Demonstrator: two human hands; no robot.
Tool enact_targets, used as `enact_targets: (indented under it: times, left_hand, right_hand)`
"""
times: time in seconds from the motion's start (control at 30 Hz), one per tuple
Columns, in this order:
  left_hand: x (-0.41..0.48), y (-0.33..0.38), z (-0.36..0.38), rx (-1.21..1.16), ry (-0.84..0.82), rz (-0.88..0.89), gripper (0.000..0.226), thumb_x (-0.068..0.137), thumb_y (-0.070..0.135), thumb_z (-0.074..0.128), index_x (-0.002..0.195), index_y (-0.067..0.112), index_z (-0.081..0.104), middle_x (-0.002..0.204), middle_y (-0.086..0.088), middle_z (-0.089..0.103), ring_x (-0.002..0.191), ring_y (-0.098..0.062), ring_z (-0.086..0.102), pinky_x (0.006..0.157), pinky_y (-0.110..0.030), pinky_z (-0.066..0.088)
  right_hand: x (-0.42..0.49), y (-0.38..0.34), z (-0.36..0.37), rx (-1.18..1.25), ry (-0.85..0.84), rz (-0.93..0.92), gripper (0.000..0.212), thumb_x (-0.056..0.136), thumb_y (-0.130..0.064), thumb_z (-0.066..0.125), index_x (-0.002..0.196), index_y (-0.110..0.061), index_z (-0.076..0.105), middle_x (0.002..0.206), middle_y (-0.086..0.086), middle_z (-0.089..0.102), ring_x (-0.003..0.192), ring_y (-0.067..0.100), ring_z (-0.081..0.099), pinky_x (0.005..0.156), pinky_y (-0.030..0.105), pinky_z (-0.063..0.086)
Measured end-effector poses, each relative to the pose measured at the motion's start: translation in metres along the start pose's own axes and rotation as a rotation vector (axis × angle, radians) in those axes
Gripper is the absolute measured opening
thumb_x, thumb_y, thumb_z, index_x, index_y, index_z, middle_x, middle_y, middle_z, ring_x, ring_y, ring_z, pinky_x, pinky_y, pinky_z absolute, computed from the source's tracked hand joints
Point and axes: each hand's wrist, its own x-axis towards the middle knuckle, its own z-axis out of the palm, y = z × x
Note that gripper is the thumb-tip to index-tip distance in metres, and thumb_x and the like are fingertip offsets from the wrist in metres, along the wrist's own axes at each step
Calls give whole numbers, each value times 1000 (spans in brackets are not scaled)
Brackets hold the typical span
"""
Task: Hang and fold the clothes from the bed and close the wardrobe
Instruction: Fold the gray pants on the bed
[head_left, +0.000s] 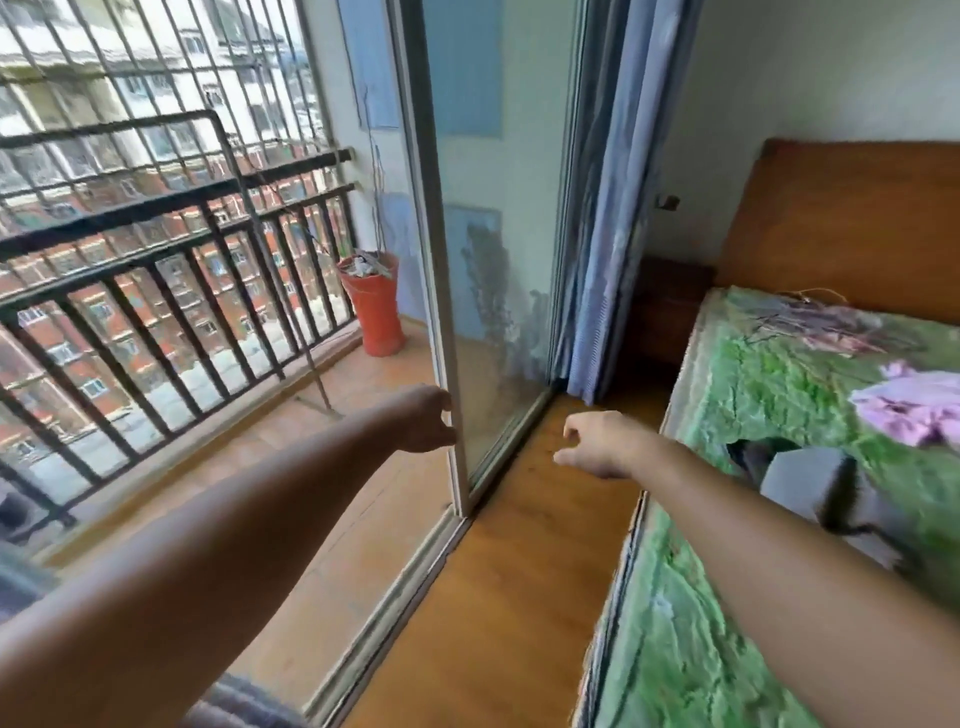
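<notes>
Grey clothes (810, 483), perhaps trousers, bunched on bed (701, 623); left hand (426, 421) round door (428, 223)

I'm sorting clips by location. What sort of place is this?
Probably a bedroom in an upper-floor flat, opening onto a balcony. A bed with a wooden headboard stands beside a sliding glass door, and the barred railing outside overlooks other apartment blocks.

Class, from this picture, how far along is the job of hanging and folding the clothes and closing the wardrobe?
Done: nothing visible. In hand: the left hand grips the edge of the sliding glass door; the right hand holds nothing. Left: a grey garment lies crumpled on the bed; no wardrobe in view.
</notes>
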Motion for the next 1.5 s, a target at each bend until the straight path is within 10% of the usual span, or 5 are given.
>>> enact_targets:
  times: [0.5, 0.67, 0.83, 1.13, 1.5]
  left_hand:
    - [312, 223, 29, 254, -160, 563, 58, 89, 37, 62, 144, 25, 51, 139, -8, 58, 125, -27, 56, 101, -39, 49]
    - [383, 329, 47, 275, -207, 788, 59, 90, 39, 64, 146, 24, 49, 145, -9, 53, 134, -28, 49, 107, -39, 44]
    - [420, 429, 82, 332, -262, 969, 60, 89, 42, 64, 144, 26, 49, 146, -10, 50, 132, -28, 51, 103, -37, 47]
    - [458, 586, 170, 520, -383, 1385, 61, 88, 40, 64, 145, 24, 47, 151, -3, 46, 138, -25, 45, 110, -41, 41]
    - [498, 699, 275, 710, -565, 1533, 50, 92, 37, 58, 140, 24, 51, 141, -11, 48, 129, -35, 49, 100, -46, 49]
  right_hand:
    - [109, 281, 2, 268, 8, 506, 32, 96, -45, 53, 80, -21, 41, 76, 2, 43, 65, 20, 47, 57, 33, 31]
    - [94, 366, 2, 362, 83, 728, 48, 101, -40, 53, 137, -8, 50, 131, 17, 60, 109, 32, 60, 87, 37, 49]
    - [56, 425, 19, 424, 122, 919, 19, 90, -33, 64, 85, -19, 53, 91, 8, 62, 99, 31, 65, 71, 32, 44]
    - [46, 474, 58, 603, 100, 1257, 48, 95, -40, 57, 136, -16, 52, 135, 13, 59, 118, 30, 59, 85, 33, 45]
    - [96, 535, 118, 851, 35, 1518, 40, 99, -33, 51, 135, -16, 53, 131, 11, 60, 115, 30, 59, 80, 34, 46]
